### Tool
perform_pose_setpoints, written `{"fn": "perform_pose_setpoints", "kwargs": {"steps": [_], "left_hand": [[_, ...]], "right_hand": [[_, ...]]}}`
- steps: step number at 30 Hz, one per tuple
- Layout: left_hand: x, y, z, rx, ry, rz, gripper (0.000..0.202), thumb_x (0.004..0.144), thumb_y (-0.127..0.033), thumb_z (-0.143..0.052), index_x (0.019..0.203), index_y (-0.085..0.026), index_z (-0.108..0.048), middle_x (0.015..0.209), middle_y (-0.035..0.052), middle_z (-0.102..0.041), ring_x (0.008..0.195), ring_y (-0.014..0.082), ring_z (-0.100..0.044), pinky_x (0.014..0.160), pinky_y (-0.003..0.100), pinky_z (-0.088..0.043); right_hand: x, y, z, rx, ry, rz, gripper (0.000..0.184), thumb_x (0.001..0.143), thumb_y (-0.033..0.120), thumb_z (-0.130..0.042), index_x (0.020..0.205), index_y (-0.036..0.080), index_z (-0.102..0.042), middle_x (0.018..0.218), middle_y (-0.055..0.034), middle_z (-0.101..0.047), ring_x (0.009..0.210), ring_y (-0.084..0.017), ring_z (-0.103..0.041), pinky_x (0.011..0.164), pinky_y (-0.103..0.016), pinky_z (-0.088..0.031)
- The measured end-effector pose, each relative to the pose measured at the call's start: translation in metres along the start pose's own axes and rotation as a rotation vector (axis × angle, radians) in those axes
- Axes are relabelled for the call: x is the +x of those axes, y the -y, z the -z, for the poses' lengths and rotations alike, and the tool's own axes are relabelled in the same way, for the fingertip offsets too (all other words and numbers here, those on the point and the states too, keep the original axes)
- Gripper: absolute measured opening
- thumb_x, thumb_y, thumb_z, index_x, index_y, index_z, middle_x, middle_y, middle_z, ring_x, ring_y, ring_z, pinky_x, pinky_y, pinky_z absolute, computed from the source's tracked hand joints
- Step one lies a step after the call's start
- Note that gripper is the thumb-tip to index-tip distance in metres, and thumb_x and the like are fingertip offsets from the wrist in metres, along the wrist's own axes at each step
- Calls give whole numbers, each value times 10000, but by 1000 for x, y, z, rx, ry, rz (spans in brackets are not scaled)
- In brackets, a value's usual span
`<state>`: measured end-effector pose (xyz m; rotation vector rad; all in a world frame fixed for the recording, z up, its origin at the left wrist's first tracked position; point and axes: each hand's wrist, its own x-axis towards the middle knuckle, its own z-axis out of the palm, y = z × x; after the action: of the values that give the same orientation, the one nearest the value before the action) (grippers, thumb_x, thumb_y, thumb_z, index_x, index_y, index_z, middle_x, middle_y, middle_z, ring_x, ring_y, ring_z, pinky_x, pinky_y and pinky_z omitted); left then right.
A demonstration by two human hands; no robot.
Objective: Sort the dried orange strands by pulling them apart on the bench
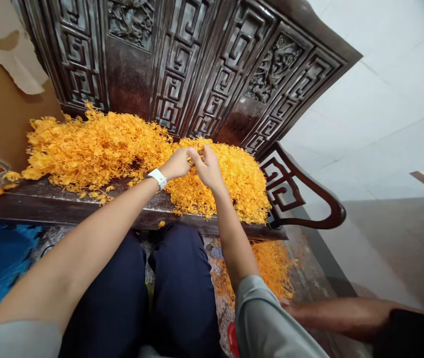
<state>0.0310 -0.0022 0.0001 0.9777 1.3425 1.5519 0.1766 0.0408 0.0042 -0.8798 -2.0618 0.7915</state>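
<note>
We note both hands at work above the counter (29, 203), a long dark wooden seat with a carved back (127, 74). Our left hand (178, 163), with a white watch (158, 179) at the wrist, and our right hand (209, 168) meet at the fingers over the right-hand heap (234, 181) of frilly yellow-orange pieces. Grip: fingers of both hands curled inward; a small gold-yellow bit shows between them (too small to identify), and we cannot tell whether either grip is closed on it. The heap sits on the counter beside the curved armrest (333, 211); a left-hand heap (96, 144) adjoins it, reaching towards a cardboard box (6, 114). Below, more orange strands (273, 268) lie on the floor. Another person's bare limb (338, 316) enters at lower right.
</note>
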Motion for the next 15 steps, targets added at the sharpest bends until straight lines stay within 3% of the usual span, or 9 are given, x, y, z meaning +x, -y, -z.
{"fn": "perform_pose_setpoints", "kwargs": {"steps": [3,6,10,15], "left_hand": [[0,5,9,410,196,-268,329,681,37,-821,670,-230,-630,628,9,-505,797,257,-604,787,310,-427],[-2,4,10,559,276,-299,350,757,-117,-872,622,-235,-572,587,-1,-431,737,254,-574,804,322,-417],[1,-1,-5,499,239,-277,390,811,-184,-852,569,-232,-550,593,15,-416,807,278,-601,862,339,-434],[6,-2,-25,476,153,-321,428,791,-180,-830,539,-239,-489,592,19,-378,805,278,-590,827,348,-433]], "right_hand": [[8,-13,4,-148,-124,14,428,1057,528,-557,764,237,-445,659,23,-452,633,-143,-356,733,-324,-409],[21,-44,17,-88,-243,-136,459,1047,342,-594,668,234,-359,628,42,-362,659,-143,-302,754,-310,-369],[49,-74,23,61,-337,-290,485,1021,295,-607,630,228,-329,638,58,-311,672,-124,-306,720,-268,-348],[104,-76,25,136,-350,-382,454,1052,455,-513,668,233,-418,575,67,-357,573,-109,-335,590,-261,-330]]}}
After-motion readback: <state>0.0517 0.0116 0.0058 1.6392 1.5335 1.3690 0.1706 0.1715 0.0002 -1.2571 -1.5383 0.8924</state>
